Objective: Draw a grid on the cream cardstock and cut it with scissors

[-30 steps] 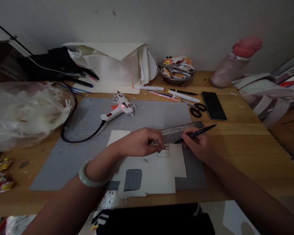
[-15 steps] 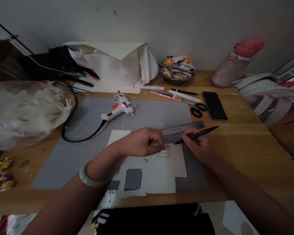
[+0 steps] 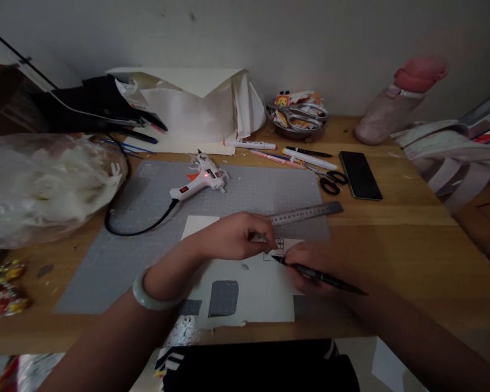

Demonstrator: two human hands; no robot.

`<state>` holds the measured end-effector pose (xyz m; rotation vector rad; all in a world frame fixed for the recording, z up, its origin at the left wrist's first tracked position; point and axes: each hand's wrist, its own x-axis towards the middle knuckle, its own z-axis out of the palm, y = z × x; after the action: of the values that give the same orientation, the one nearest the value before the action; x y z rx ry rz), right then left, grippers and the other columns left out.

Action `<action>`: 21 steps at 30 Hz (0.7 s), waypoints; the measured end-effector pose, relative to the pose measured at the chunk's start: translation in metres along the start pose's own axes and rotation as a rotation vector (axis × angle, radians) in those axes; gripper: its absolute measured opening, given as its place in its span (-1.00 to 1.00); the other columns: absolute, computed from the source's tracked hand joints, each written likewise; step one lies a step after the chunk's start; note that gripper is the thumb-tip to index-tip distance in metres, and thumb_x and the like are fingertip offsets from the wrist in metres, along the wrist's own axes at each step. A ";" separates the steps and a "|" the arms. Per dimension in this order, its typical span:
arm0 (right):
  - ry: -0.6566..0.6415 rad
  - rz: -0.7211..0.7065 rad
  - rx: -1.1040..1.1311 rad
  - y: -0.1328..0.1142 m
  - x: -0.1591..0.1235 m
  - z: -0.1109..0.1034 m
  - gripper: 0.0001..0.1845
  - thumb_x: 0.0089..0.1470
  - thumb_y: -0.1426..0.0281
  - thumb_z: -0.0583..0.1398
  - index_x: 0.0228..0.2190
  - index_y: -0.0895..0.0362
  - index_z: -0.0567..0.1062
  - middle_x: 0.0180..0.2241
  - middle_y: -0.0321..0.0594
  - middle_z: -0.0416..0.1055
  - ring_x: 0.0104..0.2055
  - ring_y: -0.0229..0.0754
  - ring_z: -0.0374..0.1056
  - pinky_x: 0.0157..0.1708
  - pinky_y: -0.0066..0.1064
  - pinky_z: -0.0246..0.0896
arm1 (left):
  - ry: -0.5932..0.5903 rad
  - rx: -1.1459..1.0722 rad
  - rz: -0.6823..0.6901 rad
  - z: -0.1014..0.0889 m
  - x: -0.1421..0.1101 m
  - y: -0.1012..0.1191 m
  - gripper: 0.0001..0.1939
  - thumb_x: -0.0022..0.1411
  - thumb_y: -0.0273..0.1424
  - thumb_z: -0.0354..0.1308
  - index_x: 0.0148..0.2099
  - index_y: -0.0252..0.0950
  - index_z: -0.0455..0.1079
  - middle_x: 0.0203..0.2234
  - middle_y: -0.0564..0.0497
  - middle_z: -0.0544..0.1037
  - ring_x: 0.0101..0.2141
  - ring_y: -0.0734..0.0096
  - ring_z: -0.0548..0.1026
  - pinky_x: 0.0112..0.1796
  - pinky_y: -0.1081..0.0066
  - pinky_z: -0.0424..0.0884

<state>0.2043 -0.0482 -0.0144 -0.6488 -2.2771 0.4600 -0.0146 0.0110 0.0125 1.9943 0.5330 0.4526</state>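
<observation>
My left hand point(image 3: 234, 237) rests curled on a cream card sheet point(image 3: 253, 294), its fingertips pinching at the end of a steel ruler point(image 3: 306, 213) beside a small drawn grid point(image 3: 278, 248). My right hand point(image 3: 318, 264), blurred by motion, grips a black pen point(image 3: 322, 276) with its tip at the grid. The sheet has a rectangular hole point(image 3: 223, 298) cut in it and lies on a grey cutting mat point(image 3: 147, 228).
A lit white glue gun point(image 3: 198, 182) with a black cord lies on the mat's far part. Behind it are markers point(image 3: 249, 145), small black scissors point(image 3: 329, 181), a phone point(image 3: 360, 175), a bowl with scissors point(image 3: 297, 117), a pink bottle point(image 3: 396, 98), and a plastic bag point(image 3: 36, 185) at left.
My right hand swung the pen round and came down and left, from beside the ruler's right part onto the sheet at the grid. My left hand stayed put.
</observation>
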 end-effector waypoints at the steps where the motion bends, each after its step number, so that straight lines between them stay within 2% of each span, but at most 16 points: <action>1: -0.013 -0.033 -0.032 -0.002 0.003 0.002 -0.86 0.04 0.54 0.12 -0.33 0.08 0.35 -0.52 -0.31 0.45 -0.49 -0.29 0.37 -0.48 -0.49 0.29 | -0.002 -0.001 0.009 0.000 0.000 0.000 -0.86 0.14 -0.65 0.13 -0.33 -0.37 0.47 -0.44 0.02 0.53 -0.38 0.54 0.47 -0.29 0.55 0.35; 10: -0.088 -0.067 -0.186 0.000 0.005 0.007 -0.89 0.07 0.55 0.11 -0.34 0.13 0.37 -0.48 -0.26 0.48 -0.43 -0.29 0.42 -0.41 -0.47 0.34 | 0.005 -0.005 0.016 0.000 0.000 -0.003 -0.85 0.13 -0.66 0.14 -0.34 -0.35 0.48 -0.44 0.03 0.54 -0.38 0.54 0.48 -0.29 0.54 0.36; 21: -0.069 -0.035 -0.166 0.001 0.004 0.009 -0.89 0.04 0.55 0.12 -0.36 0.13 0.39 -0.47 -0.28 0.49 -0.45 -0.31 0.40 -0.43 -0.49 0.33 | 0.009 0.007 -0.007 0.001 0.000 -0.002 -0.86 0.13 -0.63 0.13 -0.33 -0.35 0.49 -0.44 0.03 0.54 -0.40 0.54 0.47 -0.29 0.53 0.36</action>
<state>0.1955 -0.0460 -0.0192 -0.6827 -2.4064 0.2823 -0.0146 0.0111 0.0103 1.9978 0.5477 0.4565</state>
